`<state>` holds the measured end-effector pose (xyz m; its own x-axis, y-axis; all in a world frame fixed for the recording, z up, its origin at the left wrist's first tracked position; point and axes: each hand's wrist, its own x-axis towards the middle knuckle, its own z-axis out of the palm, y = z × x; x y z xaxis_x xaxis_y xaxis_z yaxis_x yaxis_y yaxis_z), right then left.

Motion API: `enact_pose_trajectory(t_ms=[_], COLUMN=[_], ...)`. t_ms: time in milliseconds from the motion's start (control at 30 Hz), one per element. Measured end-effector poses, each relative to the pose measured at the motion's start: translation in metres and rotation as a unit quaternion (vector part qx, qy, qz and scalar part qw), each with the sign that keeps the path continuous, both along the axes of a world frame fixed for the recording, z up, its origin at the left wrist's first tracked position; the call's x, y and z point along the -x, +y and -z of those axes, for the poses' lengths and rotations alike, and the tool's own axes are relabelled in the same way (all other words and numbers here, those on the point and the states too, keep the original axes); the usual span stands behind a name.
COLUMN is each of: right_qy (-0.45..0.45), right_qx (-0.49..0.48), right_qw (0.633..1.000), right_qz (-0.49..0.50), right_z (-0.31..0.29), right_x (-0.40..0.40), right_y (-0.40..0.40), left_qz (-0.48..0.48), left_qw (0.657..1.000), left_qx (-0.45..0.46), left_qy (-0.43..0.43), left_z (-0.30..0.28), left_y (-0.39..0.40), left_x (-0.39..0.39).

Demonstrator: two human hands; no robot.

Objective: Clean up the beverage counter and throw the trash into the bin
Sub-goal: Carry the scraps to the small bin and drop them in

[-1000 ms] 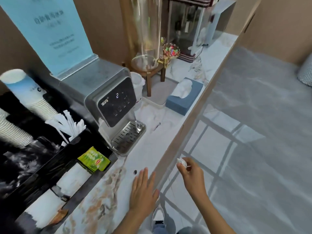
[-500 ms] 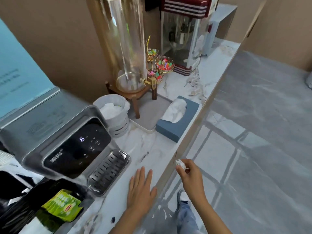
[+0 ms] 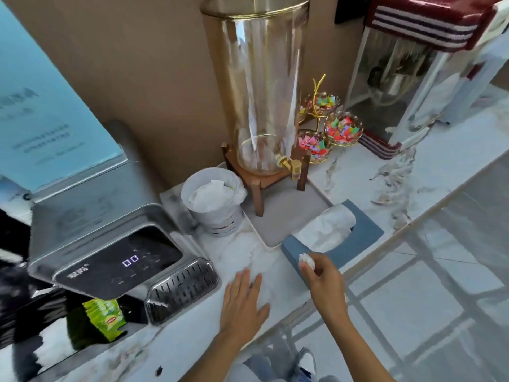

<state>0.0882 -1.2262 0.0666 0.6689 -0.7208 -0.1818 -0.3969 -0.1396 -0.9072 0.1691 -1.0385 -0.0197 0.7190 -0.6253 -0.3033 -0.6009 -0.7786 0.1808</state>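
Note:
My right hand (image 3: 325,282) pinches a small crumpled white paper scrap (image 3: 306,260) between its fingertips, just above the near corner of the blue tissue box (image 3: 363,232). On the marble counter (image 3: 248,252), my left hand (image 3: 242,301) lies flat with its fingers spread and nothing in it. A small white bin (image 3: 213,199), lined with a bag and holding crumpled tissues, stands behind the water dispenser's drip tray, about a forearm's length beyond my hands.
A grey water dispenser (image 3: 107,238) with a metal drip tray (image 3: 181,288) fills the left. A tall glass drink dispenser (image 3: 261,89) stands on a wooden stand in a beige tray. Candy bowls (image 3: 341,128), a popcorn machine (image 3: 413,67) and green tea bags (image 3: 106,318) are also here.
The view has swung right and closer to the bin. My right hand, still pinching the paper scrap, has moved from beyond the counter edge to over the counter by the tissue box.

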Motion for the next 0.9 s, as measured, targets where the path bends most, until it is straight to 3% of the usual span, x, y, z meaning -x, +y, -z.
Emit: enact_pose_trajectory(t_ms=[367,567,900], right_qy=[-0.042,-0.084,-0.108], right_qx=[0.003,0.043,0.146], right_qw=[0.994,0.986,0.945], right_qz=[-0.098,-0.14,-0.271], right_z=[-0.016,-0.047,-0.067], right_x=[-0.092,-0.144,-0.241], right_y=[-0.003,0.001,-0.009], left_qz=[-0.026,-0.029,-0.122], left_qw=[0.999,0.998,0.991], left_qx=[0.018,0.041,0.053], left_qy=[0.024,0.025,0.031], left_z=[0.012,0.015,0.016], left_y=[-0.01,-0.011,-0.021], left_x=[-0.033,-0.037,-0.033])
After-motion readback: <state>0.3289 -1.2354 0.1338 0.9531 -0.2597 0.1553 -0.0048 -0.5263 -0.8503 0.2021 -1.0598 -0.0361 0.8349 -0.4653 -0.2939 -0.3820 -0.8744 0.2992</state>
